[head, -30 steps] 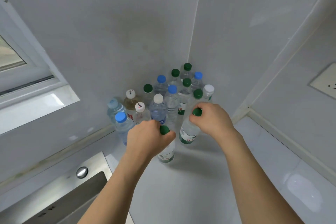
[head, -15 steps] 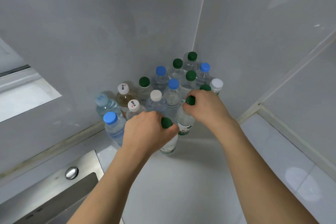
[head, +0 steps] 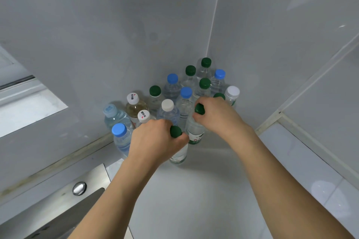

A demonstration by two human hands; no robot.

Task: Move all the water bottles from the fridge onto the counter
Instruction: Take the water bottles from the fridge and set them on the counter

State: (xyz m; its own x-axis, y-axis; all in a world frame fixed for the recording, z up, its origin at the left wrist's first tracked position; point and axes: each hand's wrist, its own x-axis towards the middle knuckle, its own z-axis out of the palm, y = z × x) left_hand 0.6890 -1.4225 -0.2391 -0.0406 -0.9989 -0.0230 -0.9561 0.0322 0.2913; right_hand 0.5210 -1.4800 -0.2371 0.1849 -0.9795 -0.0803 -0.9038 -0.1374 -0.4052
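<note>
Overhead, white counter corner, tiled.

Bottles cluster in the counter corner, right of the sink.

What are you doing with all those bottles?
A person is putting water bottles on the white counter, in the corner by the wall. The left hand grips the neck of one green-capped bottle, and the right hand grips another green-capped bottle just behind it. Both bottles stand upright at the front of a crowd of bottles with green, blue and white caps. A metal sink sits to the left.
</note>
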